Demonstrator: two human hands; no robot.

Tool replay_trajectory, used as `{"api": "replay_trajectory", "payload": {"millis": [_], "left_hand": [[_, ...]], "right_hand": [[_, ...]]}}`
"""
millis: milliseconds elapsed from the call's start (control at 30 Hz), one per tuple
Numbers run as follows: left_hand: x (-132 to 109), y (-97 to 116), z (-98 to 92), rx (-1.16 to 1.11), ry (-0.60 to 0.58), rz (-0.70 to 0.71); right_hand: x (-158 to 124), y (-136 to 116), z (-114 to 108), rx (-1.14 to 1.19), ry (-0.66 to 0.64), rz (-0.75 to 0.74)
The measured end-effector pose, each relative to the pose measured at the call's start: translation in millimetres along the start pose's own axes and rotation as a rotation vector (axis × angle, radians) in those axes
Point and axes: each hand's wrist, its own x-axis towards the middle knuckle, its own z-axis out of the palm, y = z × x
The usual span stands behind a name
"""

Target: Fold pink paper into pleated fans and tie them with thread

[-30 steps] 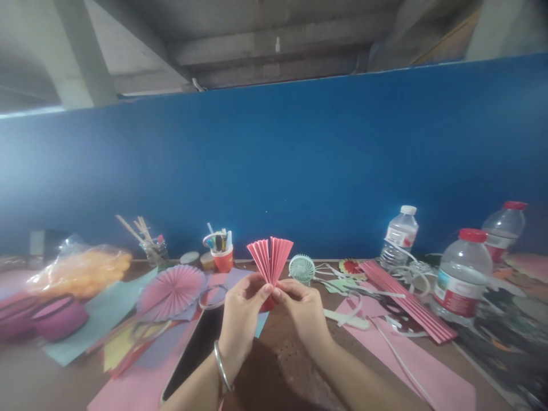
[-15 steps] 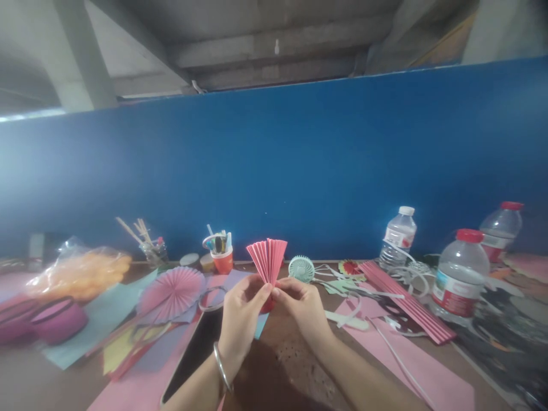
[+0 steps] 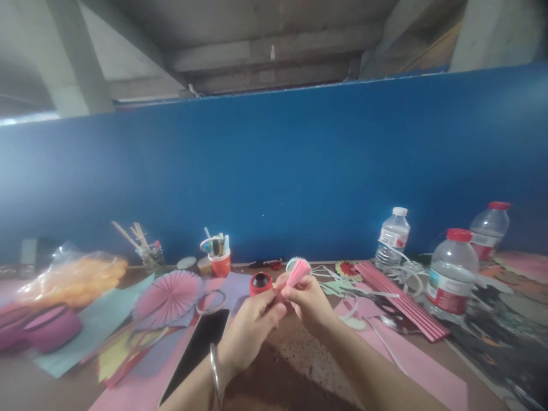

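A pink pleated paper fan (image 3: pixel 298 270) is held up in front of me, folded narrow and leaning to the right. My right hand (image 3: pixel 311 301) pinches it low down, between thumb and fingers. Curled fingers of my left hand (image 3: pixel 256 321) meet the fan's lower end, which the hands partly hide. A silver bangle circles my left wrist. Just beyond the left hand's fingers stands a red roll (image 3: pixel 261 283) with a dark centre. A mint-green handheld fan (image 3: pixel 291 262) is partly covered by the paper one.
On the left lie an open pink paper rosette (image 3: pixel 169 299), a dark phone (image 3: pixel 199 348) and a bag of orange things (image 3: pixel 85 274). A red cup of tools (image 3: pixel 220 264) stands behind. To the right are pleated strips (image 3: pixel 405 302), pink paper (image 3: pixel 432 362) and water bottles (image 3: pixel 454 279).
The paper fan has gone from spread and upright to narrow and tilted right. Both hands have shifted slightly right and turned. The red roll behind them now shows.
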Motion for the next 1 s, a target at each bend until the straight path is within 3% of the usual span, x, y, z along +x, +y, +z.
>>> {"api": "replay_trajectory", "payload": {"millis": [133,333,467,633,733,833,900,1000], "left_hand": [[-3.5,1.0,2.5,0.346,0.137,0.021],[-3.7,-3.6,-6.5,0.505,0.206,0.146],[-2.3,-7.4,-13.6,0.641,0.256,0.275],[-3.9,-8.0,-18.6,0.731,0.316,0.45],[-5.7,0.6,-18.0,0.626,0.199,0.369],[-6.4,14.0,-14.9,0.42,0.076,0.198],[-5.6,20.3,-13.0,0.222,-0.002,0.084],[-3.9,20.5,-12.0,-0.1,-0.162,-0.035]], "right_hand": [[0.8,-0.4,-0.6,-0.027,0.024,-0.024],[4.6,-13.0,-10.8,-0.066,0.093,-0.163],[4.9,-22.9,-13.0,-0.032,0.043,-0.218],[5.3,-26.3,-11.9,0.006,-0.01,-0.175],[5.7,-23.2,-11.9,0.101,0.071,-0.185],[4.2,-21.1,-10.2,0.104,0.118,-0.168],[1.8,-22.7,-7.3,0.008,0.077,-0.15],[-2.6,-30.3,-0.6,-0.201,-0.086,-0.104]]}}
